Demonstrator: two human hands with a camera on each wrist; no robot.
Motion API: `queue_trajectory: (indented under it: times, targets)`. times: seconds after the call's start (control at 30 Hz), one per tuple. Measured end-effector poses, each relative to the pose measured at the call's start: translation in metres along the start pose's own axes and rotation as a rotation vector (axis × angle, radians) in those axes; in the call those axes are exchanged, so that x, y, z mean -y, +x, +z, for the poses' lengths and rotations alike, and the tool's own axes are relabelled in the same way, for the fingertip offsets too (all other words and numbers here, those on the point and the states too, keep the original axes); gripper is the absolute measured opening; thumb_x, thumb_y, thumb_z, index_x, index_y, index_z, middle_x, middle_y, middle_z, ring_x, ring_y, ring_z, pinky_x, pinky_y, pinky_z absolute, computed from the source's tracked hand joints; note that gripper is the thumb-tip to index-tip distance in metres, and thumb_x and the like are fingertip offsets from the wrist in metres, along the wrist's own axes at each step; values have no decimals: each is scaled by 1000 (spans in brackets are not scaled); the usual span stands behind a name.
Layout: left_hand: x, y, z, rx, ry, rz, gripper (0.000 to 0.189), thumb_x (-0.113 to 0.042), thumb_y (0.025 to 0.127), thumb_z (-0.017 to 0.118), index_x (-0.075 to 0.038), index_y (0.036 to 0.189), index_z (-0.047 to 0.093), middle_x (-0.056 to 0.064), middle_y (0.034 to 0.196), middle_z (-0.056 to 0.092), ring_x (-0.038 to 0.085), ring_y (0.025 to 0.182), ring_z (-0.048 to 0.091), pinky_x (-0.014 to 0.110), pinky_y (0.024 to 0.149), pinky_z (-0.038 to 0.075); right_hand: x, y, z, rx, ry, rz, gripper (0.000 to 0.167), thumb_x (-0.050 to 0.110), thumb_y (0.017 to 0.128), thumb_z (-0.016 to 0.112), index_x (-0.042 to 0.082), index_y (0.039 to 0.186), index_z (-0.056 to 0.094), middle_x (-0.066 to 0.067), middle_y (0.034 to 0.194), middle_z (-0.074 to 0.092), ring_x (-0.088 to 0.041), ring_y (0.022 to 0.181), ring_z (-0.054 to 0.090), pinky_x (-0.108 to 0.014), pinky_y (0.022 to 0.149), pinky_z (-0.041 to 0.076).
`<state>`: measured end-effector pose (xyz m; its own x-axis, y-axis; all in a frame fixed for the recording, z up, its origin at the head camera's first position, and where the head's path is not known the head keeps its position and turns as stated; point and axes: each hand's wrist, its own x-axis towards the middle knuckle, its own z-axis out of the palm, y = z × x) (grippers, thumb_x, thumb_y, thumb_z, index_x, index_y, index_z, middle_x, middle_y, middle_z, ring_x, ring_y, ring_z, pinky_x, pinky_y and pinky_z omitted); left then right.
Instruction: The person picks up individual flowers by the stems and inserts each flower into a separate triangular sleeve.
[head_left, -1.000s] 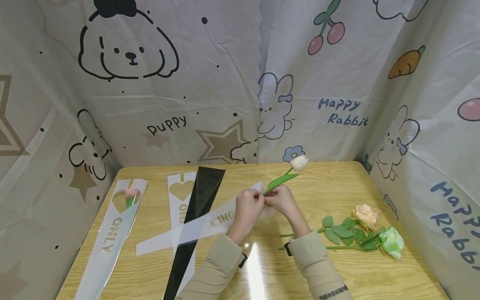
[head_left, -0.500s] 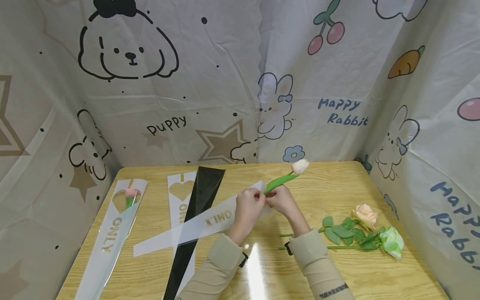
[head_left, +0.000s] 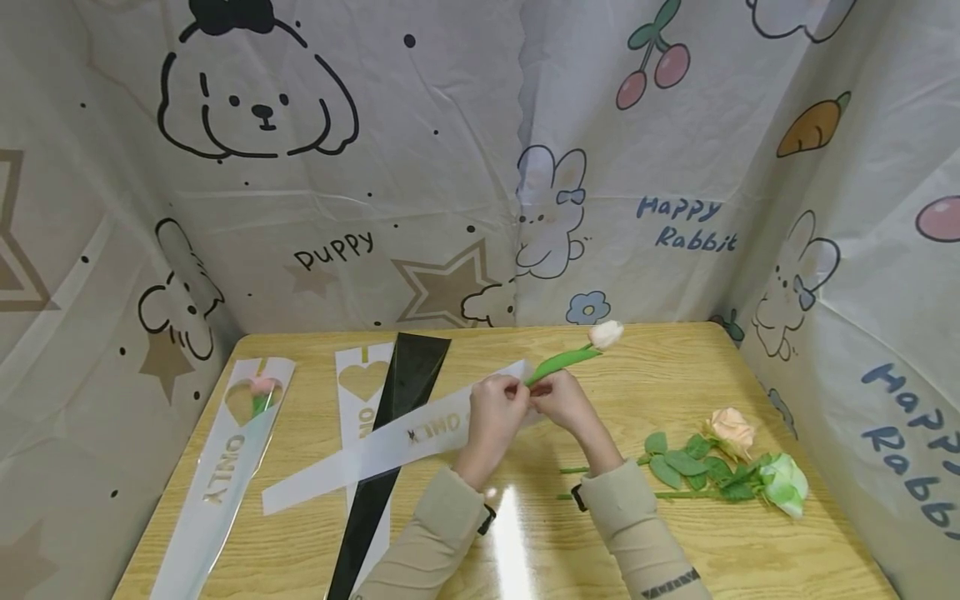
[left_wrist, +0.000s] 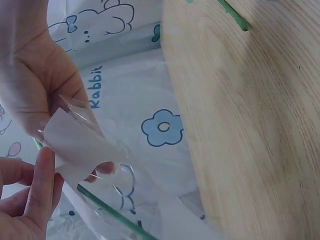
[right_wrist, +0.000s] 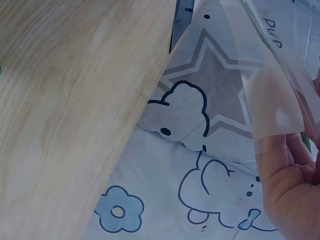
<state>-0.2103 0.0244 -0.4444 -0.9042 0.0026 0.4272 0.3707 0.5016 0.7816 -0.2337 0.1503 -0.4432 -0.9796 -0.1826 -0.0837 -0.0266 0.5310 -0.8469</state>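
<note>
My left hand [head_left: 495, 421] pinches the mouth of a long translucent white flower sleeve [head_left: 405, 437] printed with gold lettering. Beside it my right hand [head_left: 562, 402] grips the same mouth; in the right wrist view its fingers [right_wrist: 295, 150] curl against the film. A white artificial tulip [head_left: 606, 334] leans out between the hands, up and to the right, its green leaf [head_left: 558, 364] showing. Its stem [left_wrist: 115, 215] lies along the clear film in the left wrist view, partly behind a white flap [left_wrist: 75, 142]. Fingers cover where the stem enters, so whether either hand also pinches it stays hidden.
At the left lies a filled sleeve [head_left: 225, 467] with a pink tulip [head_left: 262, 387]. Another white sleeve [head_left: 352, 367] rests under a black sleeve [head_left: 412, 375]. A peach rose [head_left: 731, 429] and a green-white rose [head_left: 783, 483] lie at the right. Printed cloth [head_left: 450, 167] surrounds the table.
The held sleeve has shifted slightly left, its narrow end and lettering with it. The white tulip's bloom has dipped and moved a little right. Both hands stay nearly in place.
</note>
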Motion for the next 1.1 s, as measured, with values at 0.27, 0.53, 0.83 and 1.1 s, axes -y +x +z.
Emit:
queue_trajectory:
  times: [0.27, 0.53, 0.83, 1.1]
  targets:
    - [2, 2, -2, 19, -70, -72, 15, -1, 83, 56, 5, 79, 69, 13, 69, 66, 12, 52, 62, 12, 44, 46, 13, -5, -6, 5, -187, -20, 10, -1, 80, 64, -2, 88, 70, -11, 84, 68, -19, 74, 63, -28, 62, 54]
    - [2, 4, -5, 4, -130, -88, 15, 1, 84, 56, 7, 77, 68, 12, 64, 64, 13, 50, 63, 14, 43, 47, 20, -18, -15, -159, -199, -115, 9, 5, 82, 65, 0, 88, 70, -11, 85, 68, -20, 74, 63, -30, 64, 54]
    - [4, 4, -5, -52, -172, -56, 15, 3, 82, 55, 10, 76, 67, 14, 66, 62, 15, 50, 63, 14, 43, 48, 4, -20, -22, -226, 16, 74, 14, 4, 83, 61, -8, 85, 68, -18, 76, 67, -16, 61, 63, -26, 56, 54]
    - [3, 2, -3, -87, -189, -25, 13, 4, 81, 56, 10, 77, 67, 15, 68, 62, 15, 51, 64, 13, 45, 48, -16, -8, -12, -205, 376, 148, 20, -1, 89, 53, -16, 101, 60, -15, 76, 65, -9, 62, 62, -21, 61, 55]
